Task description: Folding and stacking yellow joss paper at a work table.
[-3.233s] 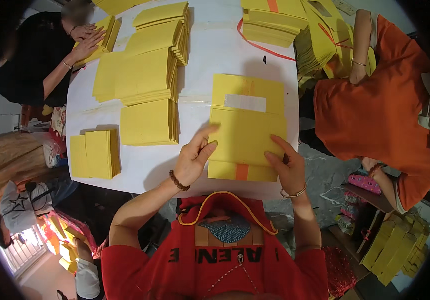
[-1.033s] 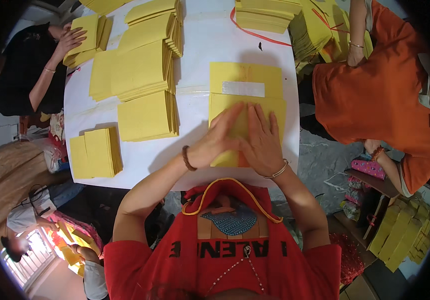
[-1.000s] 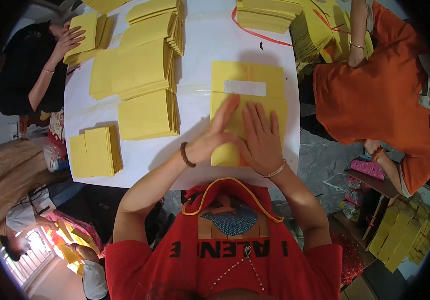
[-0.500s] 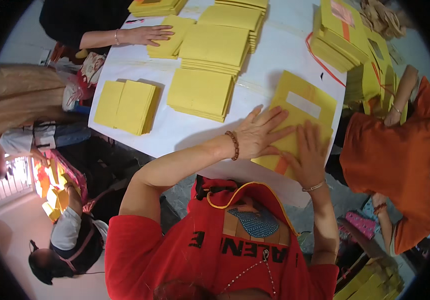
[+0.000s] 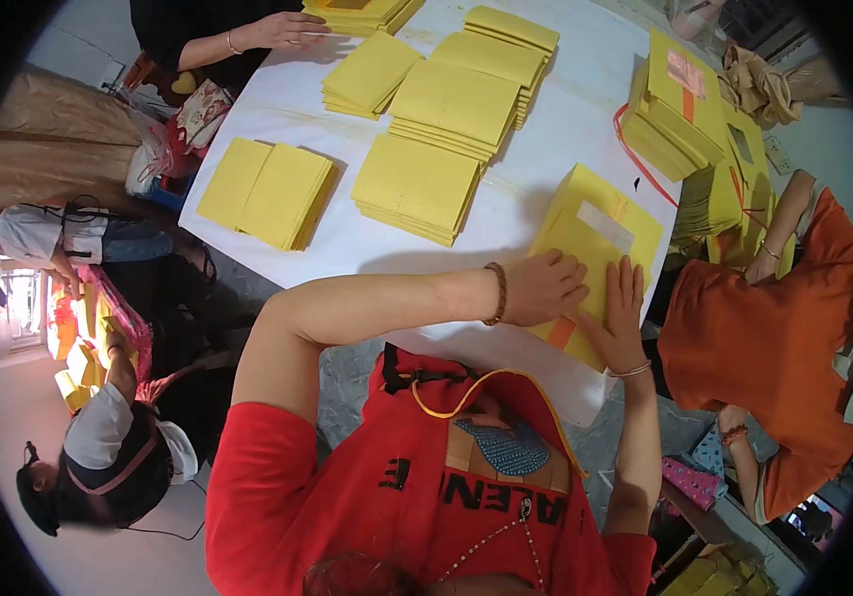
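A yellow paper stack (image 5: 635, 214) with a pale rectangular patch and an orange band lies at the table's near right edge, under both my hands. My left hand (image 5: 544, 287), a brown bead bracelet at its wrist, rests on the lower left part of the stack with its fingers curled in; whatever they may hold is hidden. Beside it, my right hand (image 5: 621, 323) lies flat on the stack's right side, fingers stretched out and thumb apart. A thin bracelet circles that wrist.
Folded yellow paper stacks (image 5: 417, 189) run up the white table (image 5: 347, 243), with a pair of stacks (image 5: 268, 194) at left. Tied yellow bundles (image 5: 670, 109) with red string stand at far right. Across the table is another person's hand (image 5: 292, 30); a person in orange (image 5: 764, 308) is at right.
My left fingers have gone from spread to curled on the yellow stack. My right hand lies still where it was blurred before. The co-worker's hand across the table has drawn back off its yellow papers.
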The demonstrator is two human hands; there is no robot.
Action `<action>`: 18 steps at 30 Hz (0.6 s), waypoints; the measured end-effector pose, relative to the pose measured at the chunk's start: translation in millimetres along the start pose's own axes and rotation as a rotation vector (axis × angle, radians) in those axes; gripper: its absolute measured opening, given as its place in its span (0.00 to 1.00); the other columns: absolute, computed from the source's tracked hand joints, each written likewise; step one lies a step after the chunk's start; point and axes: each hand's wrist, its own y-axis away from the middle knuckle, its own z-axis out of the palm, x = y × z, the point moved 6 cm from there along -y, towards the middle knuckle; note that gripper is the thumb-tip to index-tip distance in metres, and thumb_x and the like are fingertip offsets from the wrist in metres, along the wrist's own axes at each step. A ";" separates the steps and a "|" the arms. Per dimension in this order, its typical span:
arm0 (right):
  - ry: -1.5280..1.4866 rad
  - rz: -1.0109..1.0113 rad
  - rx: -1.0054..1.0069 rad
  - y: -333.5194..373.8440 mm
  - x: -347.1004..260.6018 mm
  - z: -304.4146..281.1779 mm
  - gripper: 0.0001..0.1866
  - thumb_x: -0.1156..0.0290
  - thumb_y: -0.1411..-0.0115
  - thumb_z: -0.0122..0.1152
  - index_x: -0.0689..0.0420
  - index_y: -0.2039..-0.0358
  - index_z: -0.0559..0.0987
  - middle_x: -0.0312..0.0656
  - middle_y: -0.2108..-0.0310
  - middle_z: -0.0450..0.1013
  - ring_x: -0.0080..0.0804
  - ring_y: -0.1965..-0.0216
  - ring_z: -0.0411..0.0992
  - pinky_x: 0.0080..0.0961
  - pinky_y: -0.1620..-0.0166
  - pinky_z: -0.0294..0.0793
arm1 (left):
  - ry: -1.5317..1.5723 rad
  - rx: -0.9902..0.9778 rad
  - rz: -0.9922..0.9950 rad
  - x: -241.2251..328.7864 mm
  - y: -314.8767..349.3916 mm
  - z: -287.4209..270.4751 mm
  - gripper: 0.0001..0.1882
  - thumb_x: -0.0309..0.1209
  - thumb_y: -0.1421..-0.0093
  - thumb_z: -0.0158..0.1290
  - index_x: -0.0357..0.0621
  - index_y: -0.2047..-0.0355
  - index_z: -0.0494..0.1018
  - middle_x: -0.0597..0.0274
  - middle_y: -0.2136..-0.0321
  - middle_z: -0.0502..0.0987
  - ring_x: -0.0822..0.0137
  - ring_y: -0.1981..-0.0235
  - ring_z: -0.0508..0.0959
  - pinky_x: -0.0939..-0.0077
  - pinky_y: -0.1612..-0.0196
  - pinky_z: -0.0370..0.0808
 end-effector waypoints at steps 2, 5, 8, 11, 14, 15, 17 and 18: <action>-0.660 0.161 -0.154 -0.1 12.1 -4.3 0.37 0.61 0.42 0.48 0.58 0.36 0.47 0.46 0.34 0.38 0.44 0.33 0.33 0.36 0.35 0.34 | -0.009 -0.121 -0.064 9.9 -16.3 -7.9 0.25 0.39 0.49 0.50 0.40 0.52 0.67 0.45 0.61 0.71 0.52 0.60 0.70 0.60 0.61 0.69; -0.773 0.213 -0.068 -1.8 15.9 -16.2 0.35 0.64 0.40 0.43 0.60 0.36 0.44 0.45 0.34 0.38 0.38 0.33 0.34 0.32 0.35 0.32 | -0.076 -0.236 -0.106 21.6 -34.2 -14.4 0.24 0.37 0.51 0.51 0.36 0.55 0.68 0.45 0.73 0.73 0.53 0.71 0.72 0.67 0.75 0.68; -0.875 0.242 0.233 -2.1 18.3 -29.6 0.35 0.60 0.39 0.40 0.61 0.36 0.43 0.46 0.34 0.40 0.36 0.33 0.37 0.30 0.35 0.35 | -0.176 -0.257 -0.149 21.9 -39.3 -5.7 0.23 0.36 0.52 0.51 0.37 0.56 0.69 0.48 0.71 0.74 0.56 0.71 0.73 0.69 0.74 0.68; -0.870 0.214 0.446 4.3 16.4 -47.0 0.36 0.53 0.37 0.37 0.61 0.36 0.42 0.47 0.34 0.40 0.37 0.34 0.38 0.32 0.35 0.36 | -0.046 -0.114 -0.197 8.0 -31.3 -3.8 0.22 0.34 0.52 0.51 0.37 0.56 0.70 0.52 0.69 0.75 0.59 0.72 0.74 0.69 0.71 0.70; -0.878 0.261 0.513 17.6 21.4 -52.9 0.37 0.49 0.36 0.36 0.60 0.36 0.41 0.47 0.34 0.39 0.39 0.34 0.39 0.34 0.35 0.37 | 0.022 0.383 -0.328 -20.8 2.8 -75.6 0.18 0.30 0.53 0.50 0.40 0.60 0.71 0.58 0.69 0.74 0.62 0.71 0.75 0.69 0.69 0.72; -0.888 0.285 0.507 22.1 22.6 -51.2 0.37 0.49 0.36 0.36 0.60 0.36 0.41 0.47 0.34 0.39 0.39 0.34 0.40 0.34 0.35 0.37 | 0.039 0.473 -0.334 -30.8 21.5 -95.8 0.19 0.30 0.54 0.50 0.40 0.59 0.71 0.58 0.67 0.75 0.63 0.69 0.76 0.71 0.67 0.72; -0.914 0.314 0.503 31.4 25.4 -47.3 0.37 0.50 0.36 0.37 0.60 0.36 0.42 0.47 0.34 0.40 0.39 0.34 0.41 0.34 0.36 0.40 | -0.015 0.483 -0.373 -54.9 57.8 -118.0 0.21 0.27 0.53 0.50 0.39 0.55 0.69 0.57 0.63 0.75 0.62 0.64 0.76 0.70 0.63 0.73; -0.941 0.337 0.475 35.3 29.1 -40.5 0.36 0.52 0.36 0.37 0.61 0.36 0.42 0.47 0.35 0.41 0.39 0.34 0.42 0.34 0.36 0.40 | -0.016 0.431 -0.406 -68.9 76.2 -121.5 0.21 0.27 0.52 0.49 0.39 0.55 0.69 0.57 0.62 0.75 0.61 0.63 0.76 0.69 0.62 0.73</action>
